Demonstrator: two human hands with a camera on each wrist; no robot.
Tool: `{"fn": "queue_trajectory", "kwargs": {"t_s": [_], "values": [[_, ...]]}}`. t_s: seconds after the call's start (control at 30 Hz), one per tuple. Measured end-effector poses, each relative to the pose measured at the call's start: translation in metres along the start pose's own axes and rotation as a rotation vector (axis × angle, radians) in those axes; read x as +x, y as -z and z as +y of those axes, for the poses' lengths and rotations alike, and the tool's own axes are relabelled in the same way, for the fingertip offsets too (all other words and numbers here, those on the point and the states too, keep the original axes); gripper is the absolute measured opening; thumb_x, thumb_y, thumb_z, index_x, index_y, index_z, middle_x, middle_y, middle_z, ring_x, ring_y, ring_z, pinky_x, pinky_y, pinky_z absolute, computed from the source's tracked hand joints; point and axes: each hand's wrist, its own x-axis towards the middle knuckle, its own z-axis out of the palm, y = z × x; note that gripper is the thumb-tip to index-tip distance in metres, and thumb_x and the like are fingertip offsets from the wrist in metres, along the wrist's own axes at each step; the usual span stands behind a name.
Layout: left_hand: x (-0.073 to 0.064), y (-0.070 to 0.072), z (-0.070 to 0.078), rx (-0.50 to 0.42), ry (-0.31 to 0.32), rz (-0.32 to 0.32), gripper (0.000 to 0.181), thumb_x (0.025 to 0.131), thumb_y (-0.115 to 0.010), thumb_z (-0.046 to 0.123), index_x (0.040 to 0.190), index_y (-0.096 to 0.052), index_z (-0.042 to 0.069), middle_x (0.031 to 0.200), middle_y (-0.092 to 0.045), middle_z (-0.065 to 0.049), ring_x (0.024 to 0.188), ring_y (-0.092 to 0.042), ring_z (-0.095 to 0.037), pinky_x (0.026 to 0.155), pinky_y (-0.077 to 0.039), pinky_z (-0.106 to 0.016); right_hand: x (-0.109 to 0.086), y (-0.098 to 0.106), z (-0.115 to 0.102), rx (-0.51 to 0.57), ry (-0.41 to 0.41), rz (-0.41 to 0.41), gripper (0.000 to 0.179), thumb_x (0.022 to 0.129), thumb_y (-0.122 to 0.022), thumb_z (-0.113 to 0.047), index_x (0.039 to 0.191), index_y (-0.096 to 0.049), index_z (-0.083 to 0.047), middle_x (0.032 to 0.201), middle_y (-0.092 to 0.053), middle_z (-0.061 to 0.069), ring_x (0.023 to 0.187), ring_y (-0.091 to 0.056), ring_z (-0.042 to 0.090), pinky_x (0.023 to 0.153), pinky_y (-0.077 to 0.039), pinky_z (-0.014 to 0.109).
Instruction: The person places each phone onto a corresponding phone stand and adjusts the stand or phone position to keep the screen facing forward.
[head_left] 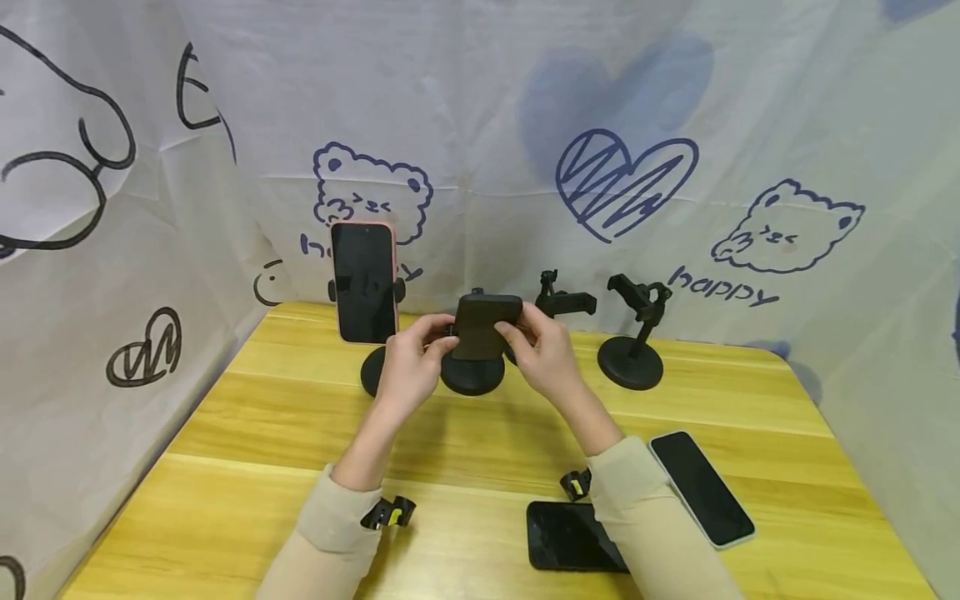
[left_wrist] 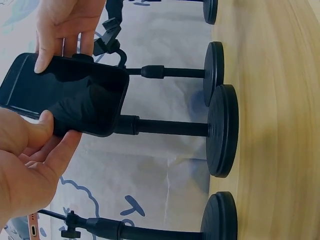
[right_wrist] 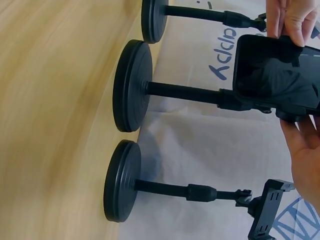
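Observation:
Both hands hold a black smartphone (head_left: 486, 327) at the head of a black phone stand (head_left: 472, 382), gripping opposite edges. My left hand (head_left: 411, 367) pinches the left edge between thumb and fingers, and my right hand (head_left: 549, 354) does the same at the right edge. In the left wrist view the phone (left_wrist: 70, 97) has its dark screen facing out, thumbs at its long edges. From the right wrist, dark clamp pads (right_wrist: 290, 112) show at the phone's edges near the fingers. Much of the clamp is hidden behind the phone.
To the left, a phone in a pink case (head_left: 364, 283) sits upright in another stand. Two more stands, one with a round base (head_left: 630, 363), stand to the right, their clamps without phones. A black phone (head_left: 566, 537) and a pale-cased phone (head_left: 701, 487) lie near the right forearm.

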Motion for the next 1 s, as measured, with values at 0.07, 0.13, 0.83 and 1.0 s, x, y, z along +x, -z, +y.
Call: {"fn": "queue_trajectory", "kwargs": {"t_s": [0.07, 0.13, 0.83, 1.0], "values": [[0.001, -0.001, 0.002, 0.001, 0.007, -0.003, 0.028, 0.102, -0.067, 0.007, 0.129, -0.069, 0.001, 0.115, -0.075, -0.016, 0.108, -0.071, -0.030, 0.089, -0.058, -0.046, 0.000, 0.001, -0.002, 0.004, -0.012, 0.000, 0.016, 0.102, -0.067, -0.009, 0.114, -0.069, 0.002, 0.103, -0.076, 0.019, 0.088, -0.075, 0.033, 0.070, -0.057, 0.024], [0.001, -0.003, 0.003, 0.009, 0.006, -0.005, 0.029, 0.102, -0.066, 0.006, 0.130, -0.068, 0.001, 0.116, -0.074, -0.017, 0.109, -0.071, -0.031, 0.090, -0.058, -0.047, 0.000, 0.000, -0.003, 0.015, -0.023, 0.002, 0.017, 0.103, -0.067, -0.009, 0.115, -0.068, 0.002, 0.105, -0.076, 0.019, 0.092, -0.076, 0.033, 0.075, -0.060, 0.028], [-0.002, -0.006, -0.001, -0.004, 0.034, -0.003, 0.030, 0.103, -0.066, 0.008, 0.132, -0.066, 0.001, 0.121, -0.072, -0.016, 0.112, -0.069, -0.030, 0.097, -0.056, -0.048, -0.023, 0.007, 0.001, 0.115, -0.076, 0.104, 0.035, 0.102, -0.067, -0.006, 0.137, -0.063, -0.003, 0.130, -0.068, 0.014, 0.121, -0.067, 0.029, 0.103, -0.053, 0.030], [-0.003, -0.004, -0.002, -0.008, 0.031, -0.004, 0.031, 0.103, -0.066, 0.007, 0.133, -0.066, 0.001, 0.122, -0.072, -0.016, 0.113, -0.068, -0.030, 0.097, -0.055, -0.048, -0.031, 0.018, 0.018, 0.079, -0.166, 0.026, 0.038, 0.104, -0.066, -0.012, 0.141, -0.061, -0.005, 0.137, -0.065, 0.013, 0.124, -0.065, 0.028, 0.102, -0.053, 0.030]]}}
